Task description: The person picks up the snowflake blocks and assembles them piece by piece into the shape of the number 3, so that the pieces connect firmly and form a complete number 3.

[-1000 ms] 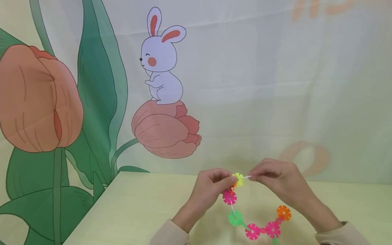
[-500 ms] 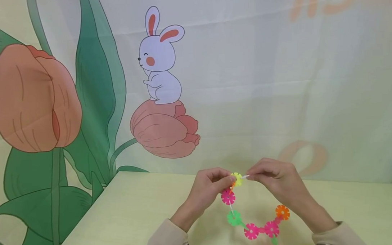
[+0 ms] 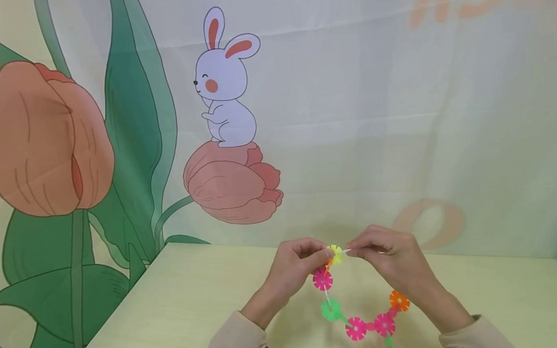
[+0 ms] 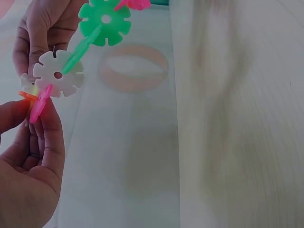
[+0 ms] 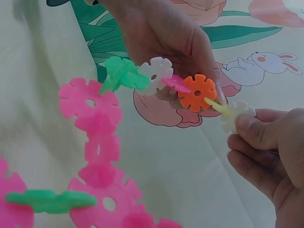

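A big cloth with a white bunny sitting on a pink tulip hangs behind a pale yellow tabletop. A bigger tulip with green leaves fills the left side.

Two hands are lifted a little above the tabletop, close together. Between them hangs a chain of snowflake pieces, little plastic discs with slots round the edge, stuck into each other. The chain drops in a loop of pink, green and orange discs, and its low end goes out of the head view.

The left hand holds the top of the chain. Its thumb and fingers pinch the end discs, a pink one and an orange disc, so that end is kept steady while the rest dangles free.

The right hand pinches a white disc between its thumb and first finger, with the other fingers curled under. The white disc is turned on its edge and meets a yellow disc at the chain's top, most likely so the slots can line up. It looks like the two are touching, but the blur makes it hard to tell if they are pushed all the way in.

Cream sleeves cover both wrists.
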`<state>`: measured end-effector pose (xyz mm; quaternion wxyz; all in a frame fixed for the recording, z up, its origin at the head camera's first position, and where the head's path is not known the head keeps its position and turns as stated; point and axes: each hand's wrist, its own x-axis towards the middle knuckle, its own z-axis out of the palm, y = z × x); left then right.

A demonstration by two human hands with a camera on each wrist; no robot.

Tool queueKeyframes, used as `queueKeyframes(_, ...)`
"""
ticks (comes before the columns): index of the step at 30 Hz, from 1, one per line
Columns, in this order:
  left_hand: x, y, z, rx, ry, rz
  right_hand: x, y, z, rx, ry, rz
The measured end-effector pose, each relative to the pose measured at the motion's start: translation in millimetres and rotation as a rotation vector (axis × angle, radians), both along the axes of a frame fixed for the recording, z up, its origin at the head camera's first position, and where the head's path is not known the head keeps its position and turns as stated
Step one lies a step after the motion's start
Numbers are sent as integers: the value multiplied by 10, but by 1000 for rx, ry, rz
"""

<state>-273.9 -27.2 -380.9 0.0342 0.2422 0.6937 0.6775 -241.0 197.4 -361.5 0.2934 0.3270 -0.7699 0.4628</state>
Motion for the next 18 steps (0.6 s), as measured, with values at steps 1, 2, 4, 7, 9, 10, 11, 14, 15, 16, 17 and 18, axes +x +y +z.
queueKeyframes(1, -3, -3, 1, -4, 1, -1, -2, 2, 1, 2, 1, 2)
queueKeyframes(2, -4, -8, 5, -5, 3, -4, -4, 5, 3, 4, 1, 7)
queueKeyframes(4, -8, -19, 11, -10, 7, -9, -10, 18, 11, 18, -3, 20)
queueKeyframes(7, -18, -34, 14, -16, 16, -18, -8, 48, 39, 51, -28, 45)
queueKeyframes(9, -26, -40, 13, -16, 17, -23, 4, 73, 61, 74, -60, 53)
queueKeyframes(10, -32, -41, 9, -16, 16, -25, 14, 88, 74, 86, -80, 48)
queueKeyframes(11, -37, -41, 6, -14, 15, -27, 23, 102, 85, 96, -104, 36)
queueKeyframes(14, -45, -44, -1, -13, 6, -24, 58, 156, 122, 117, -188, -32)
queueKeyframes(15, -51, -46, -4, -18, 3, -18, 69, 181, 134, 121, -220, -61)
queueKeyframes(16, -54, -49, -7, -20, 1, -12, 78, 211, 146, 126, -247, -91)
queueKeyframes(17, -58, -53, -9, -25, 0, -3, 86, 245, 157, 132, -277, -119)
queueKeyframes(18, -62, -59, -10, -29, -1, 4, 95, 285, 169, 137, -308, -144)
